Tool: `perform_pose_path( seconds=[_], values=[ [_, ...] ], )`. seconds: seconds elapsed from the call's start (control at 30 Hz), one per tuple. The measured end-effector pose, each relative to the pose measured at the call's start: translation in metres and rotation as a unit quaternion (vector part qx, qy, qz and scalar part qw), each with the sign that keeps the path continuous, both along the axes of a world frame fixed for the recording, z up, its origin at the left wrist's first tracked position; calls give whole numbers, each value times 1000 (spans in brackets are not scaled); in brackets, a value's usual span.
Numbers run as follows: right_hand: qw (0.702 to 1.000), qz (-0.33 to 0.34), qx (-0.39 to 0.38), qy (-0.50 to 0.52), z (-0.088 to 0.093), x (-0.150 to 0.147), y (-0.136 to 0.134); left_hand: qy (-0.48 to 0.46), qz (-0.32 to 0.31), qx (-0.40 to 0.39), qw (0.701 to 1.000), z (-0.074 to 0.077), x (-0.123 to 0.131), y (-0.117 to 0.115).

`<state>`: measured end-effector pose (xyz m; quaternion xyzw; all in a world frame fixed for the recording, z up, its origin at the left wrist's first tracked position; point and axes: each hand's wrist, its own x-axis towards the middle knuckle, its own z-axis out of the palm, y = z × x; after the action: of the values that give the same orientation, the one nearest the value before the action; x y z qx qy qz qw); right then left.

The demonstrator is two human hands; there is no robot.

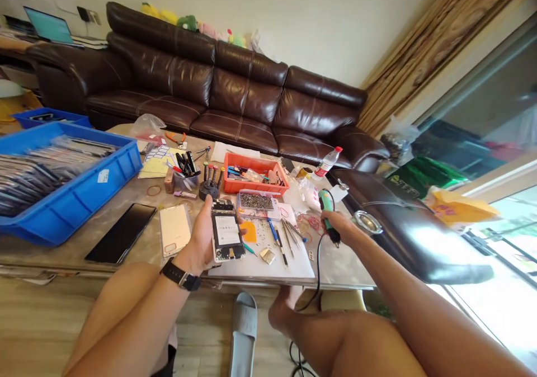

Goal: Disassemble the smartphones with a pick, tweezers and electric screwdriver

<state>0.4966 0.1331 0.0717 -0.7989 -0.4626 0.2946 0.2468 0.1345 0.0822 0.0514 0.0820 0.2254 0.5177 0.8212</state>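
Okay, opened phone (226, 234) in my left hand (204, 232), green corded tool (326, 212) in my right hand (340, 224)

My left hand is closed around the phone from behind and holds it up, tilted, with its insides facing me and a black watch (181, 276) on my wrist. My right hand is shut around the tool's grip, tip pointing down, and its black cord (319, 268) drops toward the floor.

Under the phone lies a white mat (262, 268) scattered with tiny screws, and tweezers (287, 234) sit on it toward my right hand. Just ahead of my left hand are a clear box of screws (255, 201) and an orange tray (255, 177) of small tools. Left of that hand, a gold phone (175, 230) and a black phone (121, 233) lie flat on the surface (331, 273), beside a blue bin (100, 184) packed with more phones. A glass dish (368, 222) sits just past my right hand.
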Motion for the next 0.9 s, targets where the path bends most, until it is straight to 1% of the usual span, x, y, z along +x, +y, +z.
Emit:
perform_pose_path(
  seconds=[0.03, 0.1, 0.2, 0.27, 0.33, 0.37, 0.4, 0.47, 0.53, 0.6, 0.67, 0.73, 0.83, 0.9],
  values=[
    [999, -18, 16, 45, 13, -6, -3, -3, -7, -2, 1000, 1, -2, 1],
    [991, -33, 67, 115, 42, -22, -8, -9, -22, -6, 1000, 4, -3, -1],
    [965, -9, 148, 217, 87, -51, -12, -17, -33, -9, 999, 8, 5, -9],
    [936, 21, 198, 292, 111, -73, -12, -19, -35, -11, 999, 6, 13, -13],
    [851, 58, 284, 439, 127, -95, -10, -11, -42, -17, 999, 1, 21, -15],
    [814, 71, 309, 487, 132, -105, -8, -3, -48, -22, 999, -2, 25, -15],
    [786, 80, 325, 519, 135, -115, -6, 6, -54, -28, 998, -5, 28, -14],
    [756, 89, 334, 555, 132, -132, -1, 25, -67, -44, 997, -9, 34, -10],
    [736, 89, 352, 571, 119, -146, 3, 41, -87, -61, 994, -12, 40, -4],
    [732, 99, 369, 564, 99, -160, 8, 49, -120, -74, 989, -13, 44, 2],
    [730, 124, 380, 554, 77, -172, 12, 47, -161, -84, 982, -12, 47, 9],
    [719, 141, 398, 553, 58, -183, 18, 61, -190, -100, 975, -11, 48, 14],
    [690, 140, 412, 579, 38, -198, 28, 92, -227, -151, 958, -13, 49, 20],
    [684, 133, 387, 604, 27, -206, 31, 88, -236, -179, 951, -17, 49, 20]
  ],
)
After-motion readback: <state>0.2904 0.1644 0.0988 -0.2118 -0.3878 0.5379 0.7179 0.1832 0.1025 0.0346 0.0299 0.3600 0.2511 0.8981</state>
